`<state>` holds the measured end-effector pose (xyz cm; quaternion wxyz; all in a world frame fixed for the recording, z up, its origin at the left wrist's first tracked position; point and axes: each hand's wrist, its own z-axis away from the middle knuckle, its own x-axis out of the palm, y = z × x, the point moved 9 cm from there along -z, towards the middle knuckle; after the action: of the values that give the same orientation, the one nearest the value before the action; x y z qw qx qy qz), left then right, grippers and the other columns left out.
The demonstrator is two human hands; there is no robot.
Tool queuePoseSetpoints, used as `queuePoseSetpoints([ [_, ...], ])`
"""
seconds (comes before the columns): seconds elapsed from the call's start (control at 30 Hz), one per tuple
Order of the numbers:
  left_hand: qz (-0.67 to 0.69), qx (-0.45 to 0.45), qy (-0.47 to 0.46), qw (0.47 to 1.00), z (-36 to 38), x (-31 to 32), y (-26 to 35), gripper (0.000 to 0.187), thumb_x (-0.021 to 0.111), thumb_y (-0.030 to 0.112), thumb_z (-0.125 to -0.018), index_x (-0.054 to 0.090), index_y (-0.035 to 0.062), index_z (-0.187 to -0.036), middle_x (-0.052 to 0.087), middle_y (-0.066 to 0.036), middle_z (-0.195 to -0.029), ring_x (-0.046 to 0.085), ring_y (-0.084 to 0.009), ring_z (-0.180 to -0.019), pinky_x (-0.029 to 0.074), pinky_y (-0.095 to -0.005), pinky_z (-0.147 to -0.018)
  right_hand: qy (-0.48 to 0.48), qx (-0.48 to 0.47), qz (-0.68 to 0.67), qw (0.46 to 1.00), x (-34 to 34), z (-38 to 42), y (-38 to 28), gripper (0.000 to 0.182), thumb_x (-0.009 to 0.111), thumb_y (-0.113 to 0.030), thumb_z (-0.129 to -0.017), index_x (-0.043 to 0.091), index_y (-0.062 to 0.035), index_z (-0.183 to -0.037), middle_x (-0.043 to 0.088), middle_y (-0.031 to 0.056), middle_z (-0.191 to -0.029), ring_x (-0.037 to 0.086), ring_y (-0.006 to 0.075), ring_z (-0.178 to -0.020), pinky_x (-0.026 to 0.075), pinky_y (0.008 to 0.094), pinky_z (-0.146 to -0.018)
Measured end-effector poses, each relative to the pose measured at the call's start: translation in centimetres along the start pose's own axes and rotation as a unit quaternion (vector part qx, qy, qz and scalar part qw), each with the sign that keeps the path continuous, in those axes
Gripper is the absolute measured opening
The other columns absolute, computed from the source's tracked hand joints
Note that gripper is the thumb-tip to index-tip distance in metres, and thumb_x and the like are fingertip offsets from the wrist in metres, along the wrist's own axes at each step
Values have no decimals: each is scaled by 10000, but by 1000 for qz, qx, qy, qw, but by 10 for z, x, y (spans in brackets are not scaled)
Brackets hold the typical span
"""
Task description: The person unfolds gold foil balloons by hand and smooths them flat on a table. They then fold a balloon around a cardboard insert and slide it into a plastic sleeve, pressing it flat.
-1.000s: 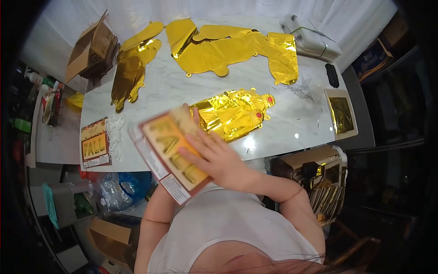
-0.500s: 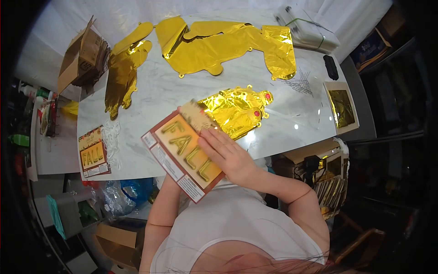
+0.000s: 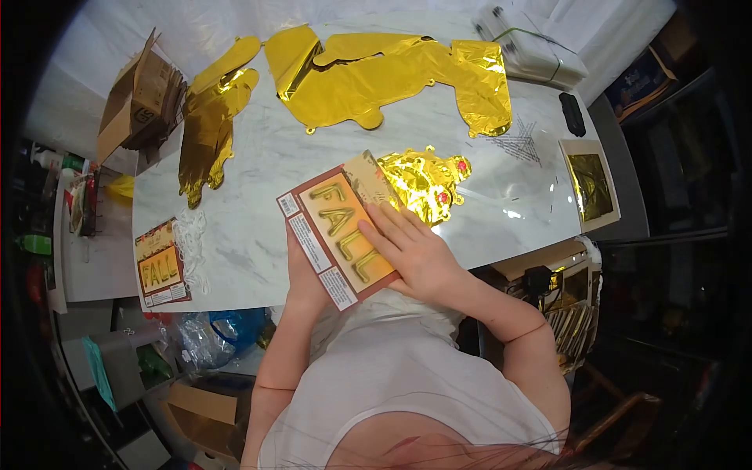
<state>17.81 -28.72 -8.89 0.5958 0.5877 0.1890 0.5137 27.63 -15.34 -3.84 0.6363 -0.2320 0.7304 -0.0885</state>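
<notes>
A printed card (image 3: pixel 319 205) marked "FALL", with a red border and white label boxes, is tilted above the near side of the table. My left hand (image 3: pixel 304 270) grips it by the lower left side, its fingers mostly hidden behind the card. Across the right part of the card's front lie the fingers of my right hand (image 3: pixel 419 254), holding it from that side. Just beyond the card, partly covered by it, is a pile of folded gold foil balloons (image 3: pixel 423 184) with red spots.
Larger flat gold foil balloons (image 3: pixel 376 82) spread along the back, with another foil piece (image 3: pixel 207 137) at left. A second FALL card (image 3: pixel 162 266) lies beside white string (image 3: pixel 190 251). A cardboard box (image 3: pixel 139 106), bundled plastic sleeves (image 3: pixel 533 51) and a black object (image 3: pixel 572 114) line the edges.
Both hands have carried the FALL card up and to the right, and it now covers more of the foil pile. My left hand shows more beside the card.
</notes>
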Motion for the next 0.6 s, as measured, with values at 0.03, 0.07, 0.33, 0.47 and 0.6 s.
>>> queuePoseSetpoints([
  [0.03, -140, 54, -6, 989, 1, 1, 8, 539, 602, 210, -1091, 376, 58, -1557, 603, -148, -1459, 615, -264, -1337, 543, -398, -1092, 0, 1, -1, 1000, -2, 0, 1, 990, 800, -365, -865, 325, -58, -1677, 307, 220, -1730, 348, 393, -1577, 296, 523, -1276],
  [0.07, -277, 107, -11, 955, 3, 5, 16, 576, 638, 204, -1067, 383, 66, -1565, 611, -132, -1458, 585, -284, -1375, 506, -435, -1134, 2, -2, -33, 999, -4, 1, 1, 980, 782, -419, -893, 322, -52, -1676, 296, 225, -1734, 333, 401, -1583, 275, 534, -1282],
  [0.33, -357, 233, 44, 903, -4, -6, 39, 673, 664, 174, -957, 468, -10, -1575, 526, -192, -1588, 376, -324, -1558, 221, -485, -1308, -5, 0, -87, 996, -1, 1, 10, 881, 678, -521, -1003, 353, -28, -1657, 297, 219, -1738, 293, 403, -1603, 223, 548, -1301],
  [0.47, -311, 343, 79, 883, 13, -22, 75, 679, 492, 63, -983, 359, 10, -1647, 360, -197, -1722, 372, -279, -1577, 273, -441, -1297, -3, 10, -93, 996, 0, 1, 11, 792, 651, -453, -1038, 378, -25, -1646, 314, 199, -1736, 300, 389, -1602, 222, 541, -1304],
  [0.6, -584, 306, -95, 746, 14, 56, 72, 618, 596, 174, -1005, 477, 21, -1592, 459, -220, -1648, 369, -431, -1562, 249, -535, -1294, -1, 15, -108, 994, -1, 1, 11, 716, 629, -372, -1063, 392, -19, -1639, 317, 201, -1734, 307, 388, -1599, 229, 537, -1302],
])
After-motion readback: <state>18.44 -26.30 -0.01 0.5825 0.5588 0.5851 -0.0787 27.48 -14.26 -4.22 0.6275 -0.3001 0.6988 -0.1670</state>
